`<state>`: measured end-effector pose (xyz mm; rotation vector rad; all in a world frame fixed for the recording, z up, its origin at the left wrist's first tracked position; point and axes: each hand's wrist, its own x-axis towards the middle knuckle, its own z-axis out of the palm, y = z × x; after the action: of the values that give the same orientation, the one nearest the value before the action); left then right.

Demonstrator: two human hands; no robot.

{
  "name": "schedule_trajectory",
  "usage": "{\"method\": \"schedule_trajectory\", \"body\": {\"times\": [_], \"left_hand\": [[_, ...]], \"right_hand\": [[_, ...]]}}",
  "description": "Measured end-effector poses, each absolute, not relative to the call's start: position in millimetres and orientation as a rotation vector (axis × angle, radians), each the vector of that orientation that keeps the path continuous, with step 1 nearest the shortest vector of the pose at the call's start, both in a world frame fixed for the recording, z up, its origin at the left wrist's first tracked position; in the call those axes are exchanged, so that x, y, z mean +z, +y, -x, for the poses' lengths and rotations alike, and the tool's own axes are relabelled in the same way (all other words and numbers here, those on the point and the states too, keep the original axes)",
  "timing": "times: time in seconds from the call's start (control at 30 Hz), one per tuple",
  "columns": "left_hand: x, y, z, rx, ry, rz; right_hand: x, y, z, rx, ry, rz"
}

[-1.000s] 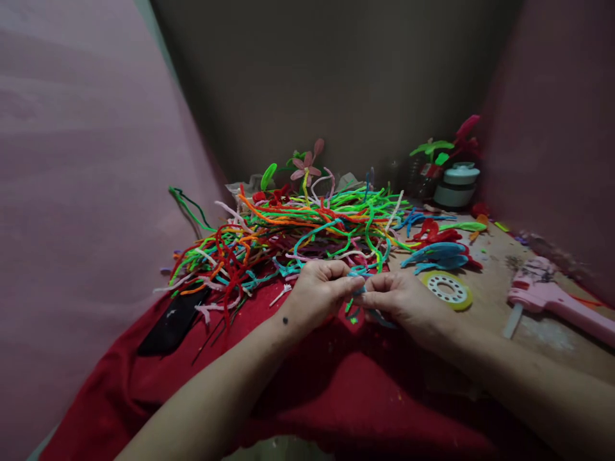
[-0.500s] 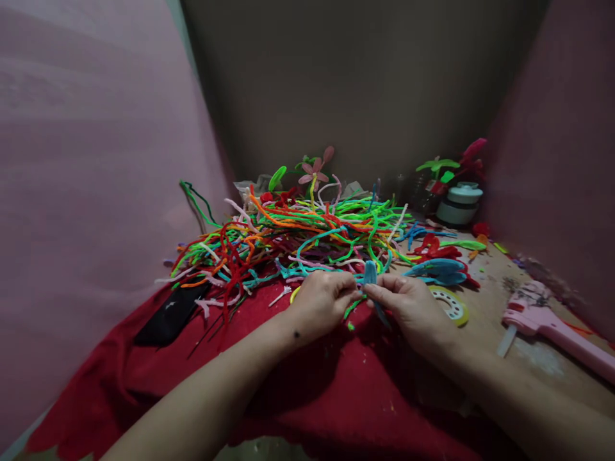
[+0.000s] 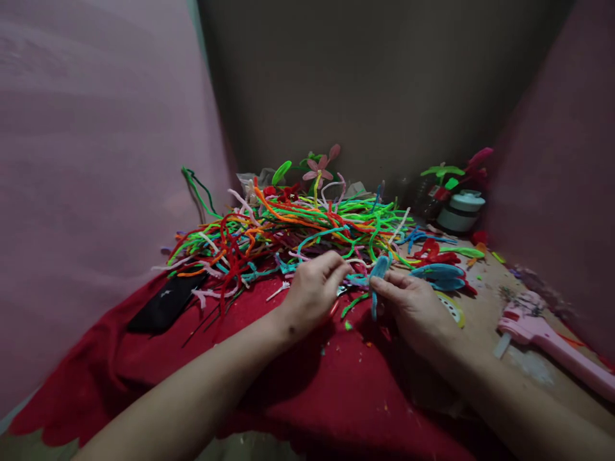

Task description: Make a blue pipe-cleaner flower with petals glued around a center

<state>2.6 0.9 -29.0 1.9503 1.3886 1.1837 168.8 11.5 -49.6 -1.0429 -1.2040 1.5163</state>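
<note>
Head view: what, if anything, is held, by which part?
Right hand pinches a blue fuzzy petal near mid-length; whether the left hand holds anything cannot be told.

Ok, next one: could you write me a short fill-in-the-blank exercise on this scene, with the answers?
1. The ____ hand holds a fuzzy blue piece.
2. The glue gun is mainly ____ in colour.
3. The cloth is ____.
4. A flat black object lies toward the ____ side of the picture.

Missing words: right; pink; red; left.
</note>
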Motion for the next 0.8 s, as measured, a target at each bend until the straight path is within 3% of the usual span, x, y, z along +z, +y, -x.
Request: {"method": "schedule_trajectory", "body": {"times": [0.17, 0.47, 0.6, 0.8], "left_hand": [[-26, 2, -13, 0.975, 1.089, -1.224], [-47, -1, -36, 0.849, 0.886, -1.117], [-42, -6, -37, 0.804, 0.922, -1.142], [-30, -7, -23, 0.609, 1.007, -1.364]], "right_hand": [[-52, 14, -171, 1.588, -1.055, 0.962], [-56, 8, -164, 1.421, -1.236, 0.970], [-58, 10, -164, 1.308, -1.293, 1.027], [-57, 10, -165, 1.389, -1.287, 1.006]]}}
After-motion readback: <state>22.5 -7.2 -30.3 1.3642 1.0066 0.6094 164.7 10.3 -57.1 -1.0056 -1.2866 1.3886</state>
